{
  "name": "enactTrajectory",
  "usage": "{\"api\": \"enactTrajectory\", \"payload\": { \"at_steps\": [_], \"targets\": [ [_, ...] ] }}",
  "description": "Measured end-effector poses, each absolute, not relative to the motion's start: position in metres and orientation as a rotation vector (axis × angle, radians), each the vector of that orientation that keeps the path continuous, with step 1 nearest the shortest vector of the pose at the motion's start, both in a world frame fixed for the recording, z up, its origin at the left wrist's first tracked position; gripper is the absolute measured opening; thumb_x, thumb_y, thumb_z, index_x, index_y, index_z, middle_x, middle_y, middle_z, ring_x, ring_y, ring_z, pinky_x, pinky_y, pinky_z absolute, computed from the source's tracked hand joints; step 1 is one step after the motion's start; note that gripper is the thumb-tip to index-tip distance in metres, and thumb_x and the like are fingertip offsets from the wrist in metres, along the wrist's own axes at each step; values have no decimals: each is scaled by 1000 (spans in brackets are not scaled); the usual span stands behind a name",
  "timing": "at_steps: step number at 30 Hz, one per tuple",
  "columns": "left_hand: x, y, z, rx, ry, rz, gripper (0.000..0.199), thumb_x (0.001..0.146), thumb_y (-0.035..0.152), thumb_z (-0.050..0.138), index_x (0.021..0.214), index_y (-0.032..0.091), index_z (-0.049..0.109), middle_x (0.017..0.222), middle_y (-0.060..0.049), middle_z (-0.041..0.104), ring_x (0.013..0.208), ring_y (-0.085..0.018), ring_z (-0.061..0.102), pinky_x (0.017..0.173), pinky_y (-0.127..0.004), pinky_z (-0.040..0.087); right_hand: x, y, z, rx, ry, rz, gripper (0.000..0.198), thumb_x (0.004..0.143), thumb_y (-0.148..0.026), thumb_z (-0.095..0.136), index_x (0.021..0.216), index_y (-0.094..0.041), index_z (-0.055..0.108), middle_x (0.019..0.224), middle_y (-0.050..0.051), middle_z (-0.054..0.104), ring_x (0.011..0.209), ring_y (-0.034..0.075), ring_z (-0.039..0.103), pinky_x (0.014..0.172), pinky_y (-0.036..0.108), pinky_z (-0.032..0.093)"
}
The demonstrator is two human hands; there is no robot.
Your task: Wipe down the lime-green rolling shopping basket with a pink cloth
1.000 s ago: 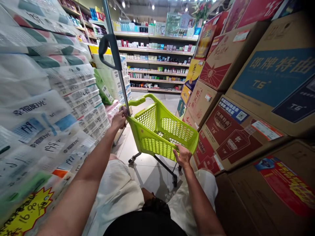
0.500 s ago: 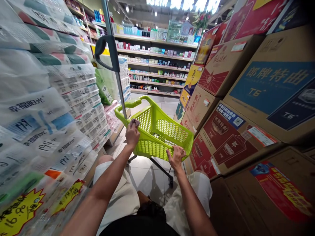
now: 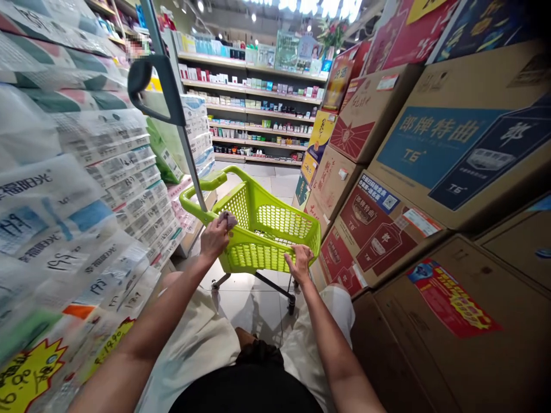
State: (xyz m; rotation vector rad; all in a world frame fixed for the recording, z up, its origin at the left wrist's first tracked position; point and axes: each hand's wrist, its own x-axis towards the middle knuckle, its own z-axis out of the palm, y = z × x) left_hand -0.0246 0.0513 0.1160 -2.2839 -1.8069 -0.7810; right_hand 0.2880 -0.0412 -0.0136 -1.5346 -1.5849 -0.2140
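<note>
A lime-green shopping cart point(image 3: 258, 255) with perforated basket walls stands in front of my knees, its long side facing me. My left hand point(image 3: 215, 236) is closed around a crumpled greyish-mauve cloth point(image 3: 228, 219), which presses on the near rim close to the handle end. At the other end of that side, my right hand point(image 3: 299, 261) grips the rim, fingers over the top edge and thumb on the outside. From the handle corner rises a tall grey pole point(image 3: 189, 149) with a dark loop grip point(image 3: 157, 92). The basket's visible inside shows no goods.
Wrapped paper packs point(image 3: 77, 218) are stacked close on my left. Cardboard cartons point(image 3: 413, 137) rise close on my right. Shelves of small boxes and bottles point(image 3: 258, 97) cross the back. Pale floor tiles point(image 3: 245, 298) lie under the cart. Another person point(image 3: 136, 47) is partly visible far left.
The view has turned a little to the right, so the cart appears further left. My left hand and cloth have slid slightly along the rim, away from the handle. My right hand keeps its grip.
</note>
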Motion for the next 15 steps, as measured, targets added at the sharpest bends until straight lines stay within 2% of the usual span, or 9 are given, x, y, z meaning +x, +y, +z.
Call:
{"api": "enactTrajectory", "payload": {
  "at_steps": [5, 7, 11, 15],
  "targets": [
    [-76, 63, 106, -1914, -1848, -1301, 31, 96, 21, 47, 118, 15, 68, 118, -18, 65, 115, -32, 56, 104, -43, 46, 309, -35, -18, -1497, -1575, -159, 32, 96, -50, 53, 109, -23, 65, 106, 7, 70, 113, 30, 52, 100, 44, 27],
    [-89, 67, 111, -1776, -1898, -1390, 30, 96, 19, 46, 117, 14, 67, 121, -18, 63, 117, -31, 54, 106, -45, 45, 318, -33, -21, -1479, -1579, -139, 32, 95, -50, 53, 107, -23, 66, 104, 8, 70, 112, 30, 52, 99, 43, 28],
    [-99, 62, 144, -1869, -1925, -1251, 36, 92, 17, 50, 124, 17, 68, 126, -18, 58, 119, -32, 57, 101, -42, 49, 333, -25, -17, -1490, -1548, -79, 32, 95, -50, 50, 97, -23, 67, 98, 7, 69, 108, 30, 53, 97, 44, 30],
    [-91, 49, 189, -2036, -2008, -898, 32, 89, 23, 54, 115, 21, 74, 125, -16, 61, 107, -33, 65, 87, -42, 53, 341, -16, 3, -1649, -1386, -46, 32, 96, -45, 48, 77, -23, 60, 88, 7, 66, 102, 28, 54, 97, 42, 31]
  ]
}}
